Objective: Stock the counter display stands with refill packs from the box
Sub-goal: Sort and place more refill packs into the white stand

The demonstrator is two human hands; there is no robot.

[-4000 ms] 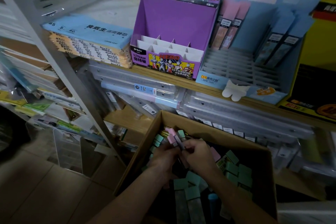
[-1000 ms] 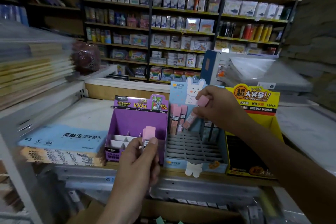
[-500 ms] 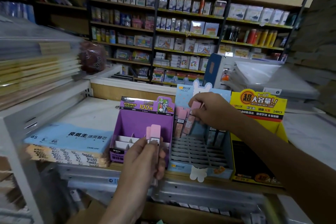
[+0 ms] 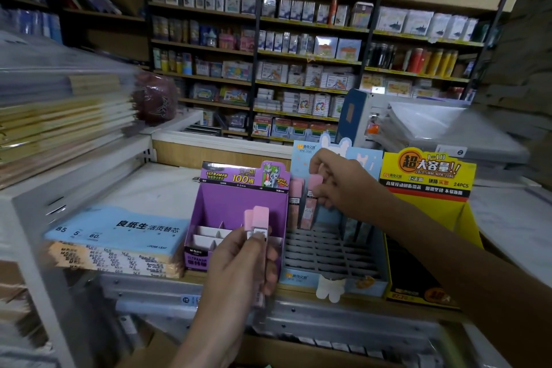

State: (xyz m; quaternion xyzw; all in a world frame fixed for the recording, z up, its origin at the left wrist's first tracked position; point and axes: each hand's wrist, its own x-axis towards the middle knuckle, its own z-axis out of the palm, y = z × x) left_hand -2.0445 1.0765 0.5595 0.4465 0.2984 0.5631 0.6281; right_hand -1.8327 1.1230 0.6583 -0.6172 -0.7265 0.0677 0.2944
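Observation:
My left hand (image 4: 242, 263) grips two pink refill packs (image 4: 257, 219) upright in front of the purple display stand (image 4: 239, 203). My right hand (image 4: 340, 185) pinches another pink refill pack (image 4: 310, 203) and holds it in the back row of the blue bunny display stand (image 4: 334, 251), beside a pink pack (image 4: 295, 200) standing there. Most grid slots of the blue stand are bare. A corner of the cardboard box (image 4: 158, 346) shows at the bottom edge.
A yellow display stand (image 4: 427, 182) sits right of the blue one. A stack of loose-leaf paper packs (image 4: 119, 236) lies left of the purple stand. Clear plastic cases fill the shelf below the counter (image 4: 328, 320). Stocked shop shelves stand behind.
My right hand has lowered its pink pack down into the back row of the blue stand. My left hand has stayed in front of the purple stand with its packs.

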